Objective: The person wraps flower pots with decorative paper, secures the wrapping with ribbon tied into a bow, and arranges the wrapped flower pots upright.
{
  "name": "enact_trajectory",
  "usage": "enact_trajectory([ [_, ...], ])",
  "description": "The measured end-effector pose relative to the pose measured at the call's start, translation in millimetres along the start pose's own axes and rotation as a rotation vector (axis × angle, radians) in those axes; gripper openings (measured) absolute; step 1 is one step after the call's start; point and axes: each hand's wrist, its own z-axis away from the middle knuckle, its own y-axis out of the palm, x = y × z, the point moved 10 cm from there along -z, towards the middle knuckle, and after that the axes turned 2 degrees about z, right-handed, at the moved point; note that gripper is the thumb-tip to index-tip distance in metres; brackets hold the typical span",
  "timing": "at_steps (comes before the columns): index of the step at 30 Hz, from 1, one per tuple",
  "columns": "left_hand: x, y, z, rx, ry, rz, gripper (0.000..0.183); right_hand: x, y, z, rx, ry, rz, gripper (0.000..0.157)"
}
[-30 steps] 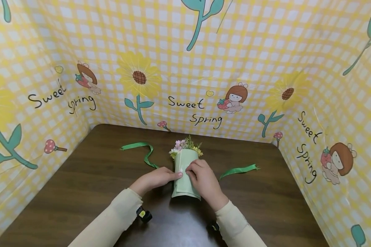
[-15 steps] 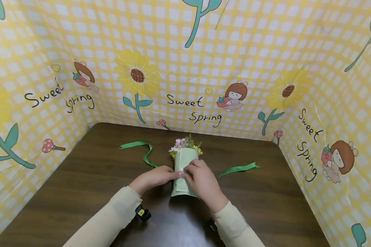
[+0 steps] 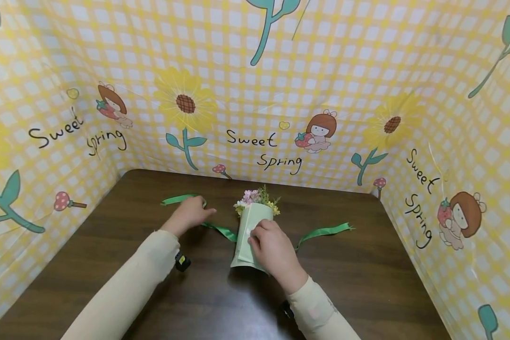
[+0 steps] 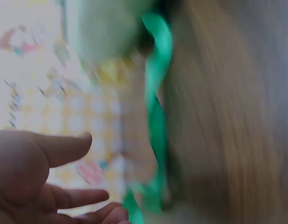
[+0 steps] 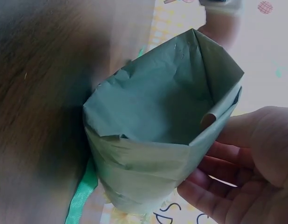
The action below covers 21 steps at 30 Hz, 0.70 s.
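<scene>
A small bouquet lies on the table, its flowers (image 3: 251, 197) pink, white and yellow with green sprigs, rolled in pale green wrapping paper (image 3: 248, 222). My right hand (image 3: 274, 250) holds the wrap from its right side, thumb and curled fingers at the overlapping paper edge. The right wrist view looks into the wrap's wide lower opening (image 5: 153, 107). A green ribbon (image 3: 223, 231) passes beneath the bouquet, one end out on each side. Over the ribbon's left part is my left hand (image 3: 189, 213), thumb apart from the fingers; the ribbon (image 4: 158, 126) runs just beyond its fingertips in the left wrist view.
The dark wooden table (image 3: 110, 264) carries the bouquet. A yellow checked cloth (image 3: 238, 94) with printed flowers hangs around its back and sides. The ribbon's right end (image 3: 329, 230) lies out to the right.
My left hand has let go of the wrap's left edge and moved left and away, to the green ribbon. The right hand stays on the wrap, which has tilted slightly.
</scene>
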Motion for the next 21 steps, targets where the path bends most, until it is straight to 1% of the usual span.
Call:
enact_trajectory([
  [1, 10.2, -2.8, -5.3, -0.009, -0.028, -0.008, 0.044, 1.1, 0.7, 0.2, -0.001, -0.005, 0.011, 0.007],
  [3, 29.3, -4.3, -13.8, -0.010, -0.084, -0.006, 0.044, 4.7, 1.6, 0.8, -0.004, -0.019, 0.031, 0.008],
  [4, 36.0, -3.9, -15.9, -0.008, -0.111, -0.005, 0.047, 6.6, 2.1, 1.1, -0.006, -0.027, 0.043, 0.008],
  [6, 45.9, -1.9, -20.0, -0.003, -0.146, -0.011, 0.045, 9.7, 2.9, 1.3, -0.010, -0.043, 0.063, 0.009],
  [9, 49.9, -1.2, -25.1, -0.021, -0.160, -0.020, 0.039, 12.0, 2.5, 0.6, -0.012, -0.054, 0.083, 0.009],
  [11, 48.8, -2.4, -27.9, -0.039, -0.151, -0.012, 0.036, 11.8, 2.5, -0.2, -0.008, -0.055, 0.092, 0.009],
  [13, 46.7, -3.0, -30.3, -0.048, -0.133, 0.019, 0.039, 11.1, 2.5, -1.0, -0.004, -0.054, 0.100, 0.010],
  [15, 47.5, -1.5, -33.3, -0.040, -0.127, 0.083, 0.042, 10.1, 2.1, -1.4, -0.005, -0.053, 0.109, 0.010],
  [17, 50.3, 0.9, -36.1, -0.024, -0.128, 0.190, 0.043, 9.1, 1.9, -1.3, -0.005, -0.050, 0.118, 0.010],
  [19, 55.7, 2.9, -37.6, -0.020, -0.163, 0.342, 0.042, 8.6, 1.9, -0.7, -0.003, -0.050, 0.122, 0.010],
  [21, 58.2, 2.4, -36.6, -0.029, -0.203, 0.507, 0.035, 8.5, 2.5, 0.3, 0.001, -0.053, 0.125, 0.010],
])
